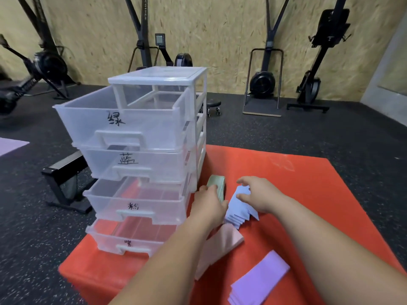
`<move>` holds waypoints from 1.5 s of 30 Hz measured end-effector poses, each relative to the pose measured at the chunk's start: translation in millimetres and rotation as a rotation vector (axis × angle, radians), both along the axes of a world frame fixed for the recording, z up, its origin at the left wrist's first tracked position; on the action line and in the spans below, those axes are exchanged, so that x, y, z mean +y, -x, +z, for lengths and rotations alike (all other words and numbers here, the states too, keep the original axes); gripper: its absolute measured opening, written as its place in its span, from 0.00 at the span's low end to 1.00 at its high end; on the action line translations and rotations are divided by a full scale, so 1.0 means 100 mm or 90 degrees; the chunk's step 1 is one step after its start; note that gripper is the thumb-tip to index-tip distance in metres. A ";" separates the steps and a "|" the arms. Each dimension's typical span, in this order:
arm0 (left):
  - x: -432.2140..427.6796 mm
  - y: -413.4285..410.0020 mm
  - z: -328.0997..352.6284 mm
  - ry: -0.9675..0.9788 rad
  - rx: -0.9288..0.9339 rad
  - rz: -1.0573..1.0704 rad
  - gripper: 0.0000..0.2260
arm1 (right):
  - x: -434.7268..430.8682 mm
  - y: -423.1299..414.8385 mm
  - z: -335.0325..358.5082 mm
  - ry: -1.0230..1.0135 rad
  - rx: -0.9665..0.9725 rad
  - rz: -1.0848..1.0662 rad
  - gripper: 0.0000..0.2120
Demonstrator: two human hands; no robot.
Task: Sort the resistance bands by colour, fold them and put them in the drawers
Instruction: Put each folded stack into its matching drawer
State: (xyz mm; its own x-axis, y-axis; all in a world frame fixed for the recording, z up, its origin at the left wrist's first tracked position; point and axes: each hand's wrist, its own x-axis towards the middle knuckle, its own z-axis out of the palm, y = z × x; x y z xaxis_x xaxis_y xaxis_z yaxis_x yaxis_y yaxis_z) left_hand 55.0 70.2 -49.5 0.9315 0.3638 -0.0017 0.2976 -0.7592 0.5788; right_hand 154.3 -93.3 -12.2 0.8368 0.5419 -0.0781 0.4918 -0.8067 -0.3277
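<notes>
Closest in, a stack of purple bands [259, 280] lies flat on the red table [308, 194], thin matte strips fanned at the near end. Just past them sit the pink bands [222, 243], a smooth folded slab, partly under the left forearm. Now the hands: the left grip [209, 203] is clamped on the green bands [217, 184], fingers curled round a thick folded wad with its layered edges showing down the side, right beside the foot of the drawer unit [158, 78]. The right grip [257, 192] has thumb and fingers curled round the top end of the blue bands [240, 211], a pale stack with folds splayed like pages, lying on the table just beside the green wad. The unit is boxy translucent white plastic, with four drawers all pulled out. Each has a moulded handle and a handwritten black character, the top drawer [123, 119] included. Beyond are a speckled black rubber floor [330, 133] and a chipboard wall [220, 29].
</notes>
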 end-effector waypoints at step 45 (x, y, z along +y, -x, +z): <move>-0.30 0.59 0.91 0.301 -0.344 0.037 0.14 | 0.09 0.46 0.90 -0.605 0.102 0.000 0.18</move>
State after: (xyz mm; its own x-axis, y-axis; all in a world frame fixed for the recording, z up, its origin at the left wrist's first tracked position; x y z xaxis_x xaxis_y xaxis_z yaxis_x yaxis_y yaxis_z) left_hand -4.3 40.3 41.3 0.8257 0.4865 0.2853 -0.0919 -0.3831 0.9191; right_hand 108.6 -84.6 77.6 0.8541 0.4384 0.2798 0.3845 -0.1698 -0.9074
